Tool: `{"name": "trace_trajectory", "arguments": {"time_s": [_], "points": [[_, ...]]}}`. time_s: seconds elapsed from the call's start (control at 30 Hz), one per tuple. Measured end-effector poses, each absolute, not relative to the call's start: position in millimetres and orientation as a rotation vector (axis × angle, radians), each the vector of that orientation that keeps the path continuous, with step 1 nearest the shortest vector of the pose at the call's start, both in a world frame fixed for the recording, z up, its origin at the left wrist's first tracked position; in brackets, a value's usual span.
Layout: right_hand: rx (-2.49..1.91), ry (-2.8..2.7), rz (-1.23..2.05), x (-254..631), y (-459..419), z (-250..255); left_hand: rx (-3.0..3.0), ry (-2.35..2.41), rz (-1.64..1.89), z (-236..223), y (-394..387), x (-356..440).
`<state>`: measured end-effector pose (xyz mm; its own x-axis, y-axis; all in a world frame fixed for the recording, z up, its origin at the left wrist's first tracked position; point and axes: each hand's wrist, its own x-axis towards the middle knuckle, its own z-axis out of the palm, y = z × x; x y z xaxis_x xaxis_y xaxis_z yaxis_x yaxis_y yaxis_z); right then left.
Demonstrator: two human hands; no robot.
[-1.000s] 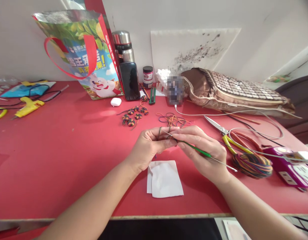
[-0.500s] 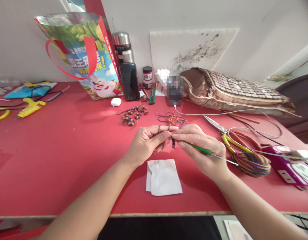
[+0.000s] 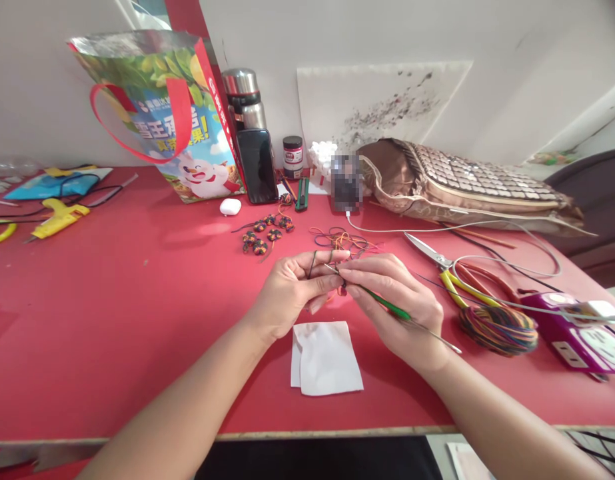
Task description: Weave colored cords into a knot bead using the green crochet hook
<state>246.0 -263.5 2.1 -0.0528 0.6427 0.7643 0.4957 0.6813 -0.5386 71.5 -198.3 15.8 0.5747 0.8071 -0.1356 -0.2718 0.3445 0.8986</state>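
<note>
- Since the earlier frame, the rear end of the green-handled hook [image 3: 394, 308] has come lower and nearer to me, and its metal tip now shows between the hands.
- With my right hand [image 3: 407, 307] I hold this hook in a narrow grip, the fingers closed along the handle.
- With my left hand [image 3: 287, 293] I pinch the small yarn piece [image 3: 343, 288]; dark yarn [image 3: 312, 263] goes around its raised fingers.
- The small yarn piece is between the two hands, above the red table [image 3: 137, 347], mostly hidden by fingers.
- Just behind the hands I see loose coloured threads [image 3: 342, 241], and to their left the small multicolour pieces [image 3: 260, 247].
- On the nearer side of the hands lies the folded white sheet [image 3: 330, 358].
- To the right, the yarn bundle [image 3: 498, 330] rests beside the yellow-handled scissors [image 3: 454, 277].
</note>
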Motion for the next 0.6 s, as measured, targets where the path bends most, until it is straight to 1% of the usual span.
{"name": "trace_trajectory", "arguments": {"time_s": [0.17,0.37,0.6], "points": [[-0.937,-1.742,0.246,247.3,-262.8,2.8,1.032,0.732,0.727,18.8,-198.5,69.5],[-0.961,-1.770,0.163,246.0,-260.9,-2.2,0.980,0.708,0.800,20.0,-199.3,72.3],[-0.966,-1.650,0.181,244.3,-263.2,-5.4,1.039,0.668,0.812,19.3,-202.9,71.7]]}}
